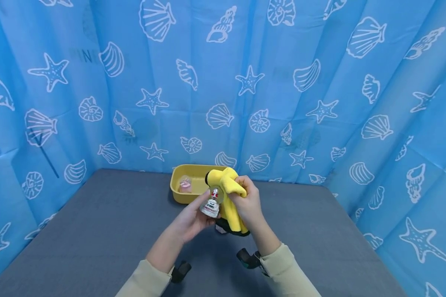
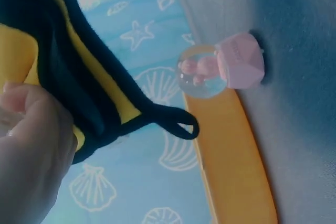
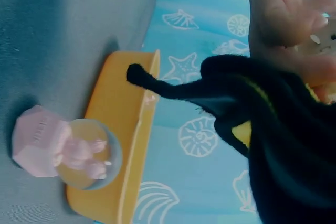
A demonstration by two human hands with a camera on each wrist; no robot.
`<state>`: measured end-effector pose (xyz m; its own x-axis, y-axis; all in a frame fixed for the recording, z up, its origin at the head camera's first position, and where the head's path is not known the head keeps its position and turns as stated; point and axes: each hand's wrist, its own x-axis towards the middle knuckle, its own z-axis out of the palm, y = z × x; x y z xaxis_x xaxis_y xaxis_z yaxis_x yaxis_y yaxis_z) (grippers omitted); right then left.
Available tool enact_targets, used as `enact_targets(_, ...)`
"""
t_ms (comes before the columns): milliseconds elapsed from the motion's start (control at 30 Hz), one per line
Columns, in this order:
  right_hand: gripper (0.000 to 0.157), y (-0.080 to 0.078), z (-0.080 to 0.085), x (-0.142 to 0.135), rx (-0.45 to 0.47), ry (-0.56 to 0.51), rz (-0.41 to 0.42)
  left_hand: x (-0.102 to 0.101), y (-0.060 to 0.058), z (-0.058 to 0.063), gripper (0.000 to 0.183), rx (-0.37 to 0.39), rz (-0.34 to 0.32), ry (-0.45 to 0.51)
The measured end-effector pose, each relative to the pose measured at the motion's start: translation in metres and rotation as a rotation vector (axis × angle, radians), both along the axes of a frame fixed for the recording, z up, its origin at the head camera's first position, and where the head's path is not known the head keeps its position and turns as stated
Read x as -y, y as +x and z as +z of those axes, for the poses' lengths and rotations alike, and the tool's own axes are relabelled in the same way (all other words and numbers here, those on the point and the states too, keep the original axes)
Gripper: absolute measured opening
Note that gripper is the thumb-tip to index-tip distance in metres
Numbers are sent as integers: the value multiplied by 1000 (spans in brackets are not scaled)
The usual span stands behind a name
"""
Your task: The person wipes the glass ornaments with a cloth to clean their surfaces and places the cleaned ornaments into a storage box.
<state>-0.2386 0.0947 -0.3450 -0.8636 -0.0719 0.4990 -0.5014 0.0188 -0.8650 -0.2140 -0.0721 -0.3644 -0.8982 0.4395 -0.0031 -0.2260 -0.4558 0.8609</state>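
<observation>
My left hand [image 1: 191, 222] grips a small snow globe [image 1: 210, 208] by its white base with red lettering; a red-and-white figure sits inside the clear ball. Beside it, my right hand [image 1: 250, 202] pinches a yellow cloth [image 1: 230, 208] with black edging, which hangs in folds behind and against the globe. A black loop on the cloth dangles in both wrist views. Below the hands stands a pink snow globe [image 2: 242, 61] with a faceted base and pink figures, mostly hidden by the cloth in the head view.
A yellow bin [image 1: 182, 199] stands at the back of the grey table [image 1: 107, 231], with another pink snow globe [image 1: 185, 184] in its left end. The cloth overlaps its right end. Behind rises a blue curtain [image 1: 208, 82] with white shell prints.
</observation>
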Motion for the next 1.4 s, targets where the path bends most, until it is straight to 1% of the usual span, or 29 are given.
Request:
enact_targets(100, 13, -4, 6, 0, 12, -24, -4, -1, -6, -1, 47, -43, 41, -42)
enact_targets(200, 14, -8, 13, -3, 53, -70, 21, -2, -12, -1, 42, -86, 88, -73)
enact_targets(267, 15, -11, 17, -5, 86, -102, 72, -3, -15, 1, 42, -105, 114, -84)
enact_targets(433, 22, -18, 20, -10, 134, -126, 275, -13, -22, 6, 53, -118, 174, -64)
enact_targets(500, 26, -20, 18, -10, 120, -132, 295, -18, -24, 7, 55, -119, 197, -59)
enact_targets(533, 25, -20, 17, -10, 113, -141, 289, -20, -24, 7, 54, -120, 206, -64)
enact_targets(600, 24, -21, 15, -7, 94, -167, 247, -23, -25, 6, 52, -127, 218, -92)
enact_targets(700, 16, -21, 12, -3, 65, -205, 175, -22, -26, 4, 47, -138, 243, -161)
enact_targets(767, 12, -21, 11, 0, 40, -210, 136, -20, -27, 3, 46, -156, 246, -205)
enact_targets(867, 13, -22, 13, 4, 9, -197, 77, -16, -28, 4, 48, -182, 246, -246)
enact_targets(967, 15, -23, 14, 6, 31, -210, 4, -13, -28, 6, 44, -202, 253, -248)
enact_targets(1067, 20, -21, 16, 4, 106, -273, -43, -12, -29, 8, 38, -224, 303, -250)
enact_targets(1167, 28, -15, 18, 0, 191, -357, -26, -11, -30, 10, 42, -242, 382, -262)
enact_targets(1233, 30, -10, 18, -1, 247, -397, 19, -10, -30, 11, 49, -254, 444, -268)
enact_targets(1333, 30, -2, 15, 2, 329, -393, 96, -11, -30, 13, 58, -261, 518, -234)
enact_targets(1400, 30, 1, 12, 6, 368, -364, 141, -13, -29, 13, 59, -276, 545, -201)
